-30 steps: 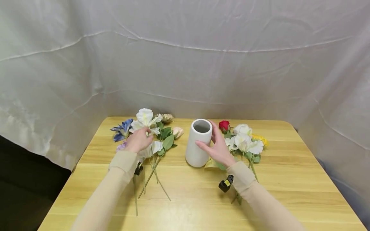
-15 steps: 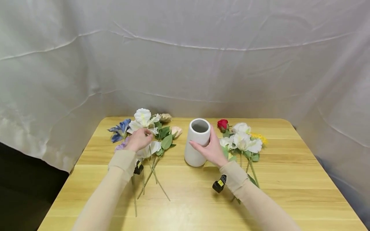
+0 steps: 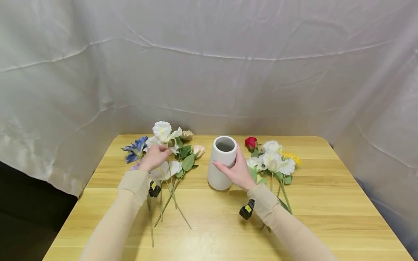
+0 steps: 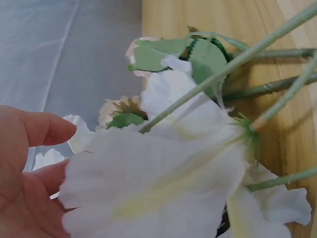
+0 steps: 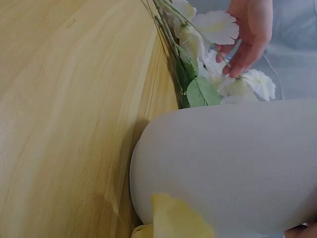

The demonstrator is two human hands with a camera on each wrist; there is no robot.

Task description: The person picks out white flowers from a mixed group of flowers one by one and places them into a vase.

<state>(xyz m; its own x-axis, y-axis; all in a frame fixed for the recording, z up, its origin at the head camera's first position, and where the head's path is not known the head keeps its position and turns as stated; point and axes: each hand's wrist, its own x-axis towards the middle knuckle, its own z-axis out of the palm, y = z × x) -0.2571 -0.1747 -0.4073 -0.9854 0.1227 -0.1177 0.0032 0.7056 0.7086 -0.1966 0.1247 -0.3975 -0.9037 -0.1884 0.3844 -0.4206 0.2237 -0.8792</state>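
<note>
At the left flower group, my left hand point(image 3: 153, 157) pinches the thin green stem of a white flower point(image 3: 162, 131) just below its bloom. In the right wrist view the left hand's fingertips point(image 5: 237, 69) meet at that stem. Large white petals point(image 4: 153, 188) of another bloom cover part of the hand in the left wrist view. My right hand point(image 3: 240, 172) holds a white vase point(image 3: 218, 174) by its right side, thumb across the front and fingers behind, mostly hidden. The vase stands upright, its round mouth facing up.
Beside the left hand lie a blue flower point(image 3: 135, 149), a pale pink rose point(image 3: 198, 150), a beige bloom point(image 3: 187, 135) and crossing stems. Right of the vase are a red rose point(image 3: 251, 142), white flowers point(image 3: 274, 161) and a yellow one point(image 3: 291, 157). Grey cloth point(image 3: 209, 87) hangs behind the table.
My right hand has moved slightly left and wrapped more closely round the vase, which stays in place. The left hand has hardly moved and still pinches the stem.
</note>
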